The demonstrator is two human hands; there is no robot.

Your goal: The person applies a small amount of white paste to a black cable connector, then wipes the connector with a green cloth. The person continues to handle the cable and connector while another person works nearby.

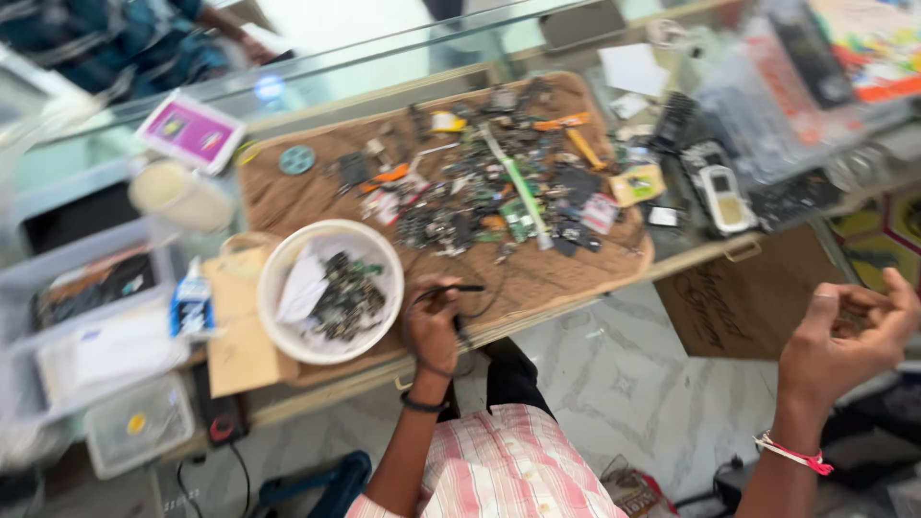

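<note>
Brown work mat (288, 197) on the bench, strewn across its middle with a heap of small circuit boards and phone parts (499, 197). Left hand (434, 328) rested at the mat's near edge, fingers pressed together around a thin black probe (462, 288), tip pointed right, just clear of the heap. Black lead (414, 331) looped from the probe down around the hand. Wore a black band at that wrist. Just left of the hand stood a white bowl (278, 288), with crumpled paper and dark metal scraps inside.

Right hand (844, 336) raised well off to the right, away from the bench, above the marble floor (624, 384). Fingers curled in towards the thumb; could not tell whether anything was pinched, too blurred. Red thread bracelet (794, 454) at that wrist.

Lay beyond the heap: a green-and-white stick (518, 187) and an old grey handset (724, 197) near the right edge. Stood left of the bowl: a small glue bottle (192, 302) and clear plastic bins (86, 317). Brown cardboard box (739, 297) under the bench, between the two hands.
</note>
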